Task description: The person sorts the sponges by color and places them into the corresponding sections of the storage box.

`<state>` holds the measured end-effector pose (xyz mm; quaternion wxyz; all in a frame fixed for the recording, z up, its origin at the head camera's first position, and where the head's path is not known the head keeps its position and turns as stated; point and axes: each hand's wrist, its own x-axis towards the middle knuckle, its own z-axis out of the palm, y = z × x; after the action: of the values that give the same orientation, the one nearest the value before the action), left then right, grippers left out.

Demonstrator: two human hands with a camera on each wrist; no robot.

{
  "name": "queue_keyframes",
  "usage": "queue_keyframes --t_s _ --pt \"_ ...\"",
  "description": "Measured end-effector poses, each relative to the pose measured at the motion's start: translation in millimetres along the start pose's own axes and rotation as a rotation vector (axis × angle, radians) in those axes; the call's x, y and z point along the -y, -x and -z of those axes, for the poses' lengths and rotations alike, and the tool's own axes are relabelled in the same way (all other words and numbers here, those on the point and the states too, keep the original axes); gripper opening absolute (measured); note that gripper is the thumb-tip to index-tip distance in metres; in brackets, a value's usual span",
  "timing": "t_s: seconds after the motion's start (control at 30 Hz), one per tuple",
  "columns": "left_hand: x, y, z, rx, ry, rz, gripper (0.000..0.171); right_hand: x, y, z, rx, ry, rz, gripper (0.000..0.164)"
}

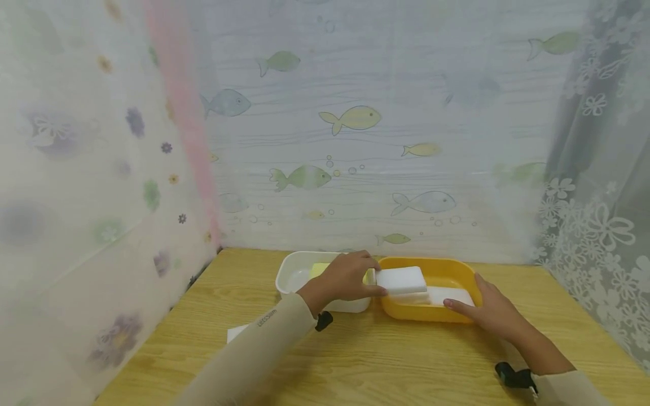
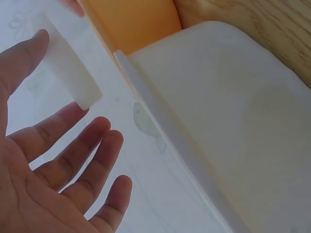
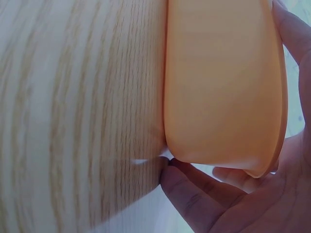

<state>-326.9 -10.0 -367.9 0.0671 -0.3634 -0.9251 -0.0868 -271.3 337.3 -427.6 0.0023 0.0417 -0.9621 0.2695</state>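
My left hand pinches a white sponge block between thumb and fingertips, over the left part of an orange plastic tub. In the left wrist view the block is seen edge-on, held by thumb and index finger while the other fingers stay spread. Another white block lies inside the orange tub. My right hand grips the tub's right end, its thumb over the rim; the right wrist view shows fingers against the outside near the tabletop.
A white plastic tub stands left of the orange one, with a yellow piece inside, partly behind my left hand. Some white item on the wooden table is partly hidden by my left sleeve. A fish-patterned curtain hangs behind.
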Motion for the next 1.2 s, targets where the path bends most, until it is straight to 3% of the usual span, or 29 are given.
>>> queue_keyframes --t_s 0.43,0.63,0.87,1.1,1.2 --pt "-18.5 -32.2 -17.7 -0.001 -0.015 0.014 0.061 0.4 -0.1 0.0 0.001 -0.011 0.009 0.126" --pt "-29.3 -41.3 -18.6 0.019 -0.032 0.023 0.062 -0.6 -0.5 0.1 -0.002 -0.011 0.007 0.126" --pt "-38.7 -56.5 -26.1 0.010 -0.108 -0.019 0.061 0.3 1.5 2.8 0.001 -0.012 0.005 0.125" --pt "-46.6 -72.0 -39.6 -0.031 -0.119 -0.033 0.056 -2.2 -0.6 1.8 -0.030 -0.065 0.051 0.112" --pt "-49.1 -75.7 -43.0 -0.039 -0.121 -0.038 0.053 -2.6 -1.8 1.7 -0.023 -0.057 0.044 0.116"
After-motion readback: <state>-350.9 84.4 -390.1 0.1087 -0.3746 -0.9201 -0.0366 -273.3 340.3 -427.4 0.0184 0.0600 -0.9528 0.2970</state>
